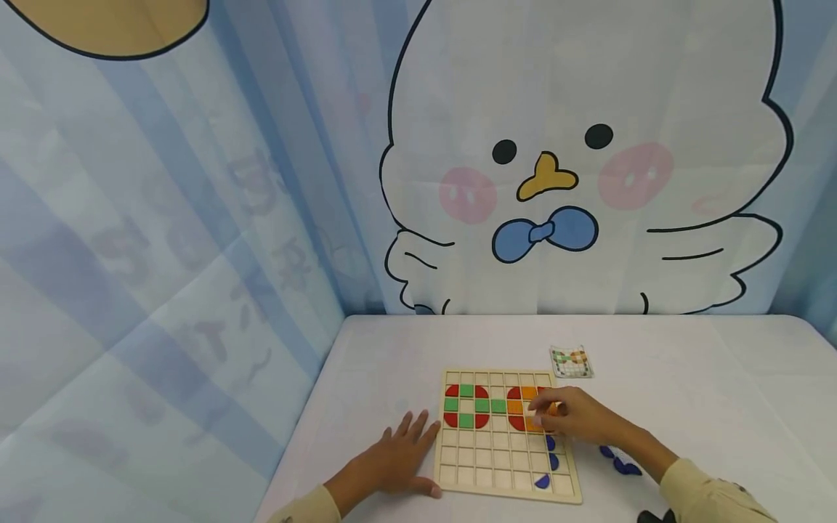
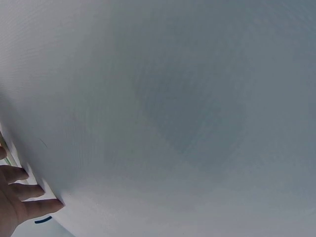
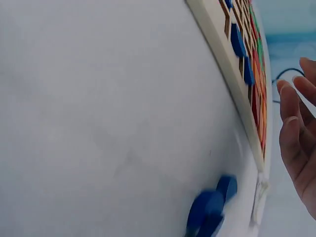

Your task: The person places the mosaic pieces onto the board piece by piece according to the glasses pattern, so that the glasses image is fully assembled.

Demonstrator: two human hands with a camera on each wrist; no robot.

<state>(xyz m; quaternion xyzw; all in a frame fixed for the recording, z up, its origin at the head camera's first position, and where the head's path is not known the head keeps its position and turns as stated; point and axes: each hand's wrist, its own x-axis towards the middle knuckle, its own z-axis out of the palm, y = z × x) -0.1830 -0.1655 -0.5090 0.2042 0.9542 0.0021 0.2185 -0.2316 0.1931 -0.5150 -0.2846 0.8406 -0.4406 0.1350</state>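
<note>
A wooden grid board [image 1: 487,460] lies on the white table. Red and green pieces [image 1: 466,407] form one round pattern at its upper left, while red and orange pieces [image 1: 515,407] form another at its upper right. My left hand [image 1: 402,456] rests flat beside the board's left edge, fingers spread; in the left wrist view only some fingers [image 2: 42,207] show. Over the right-hand pattern hovers my right hand [image 1: 575,415], partly covering it. Its loosely bent fingers [image 3: 290,106] show nothing between them in the right wrist view. Several blue pieces [image 1: 551,442] sit below on the board's right side.
Loose dark blue pieces [image 1: 626,468] lie on the table right of the board, under the right forearm. A small patterned card [image 1: 571,362] is beyond the board's top right corner. A black object [image 1: 656,516] shows at the bottom edge. Printed curtains [image 1: 536,283] hang behind the table.
</note>
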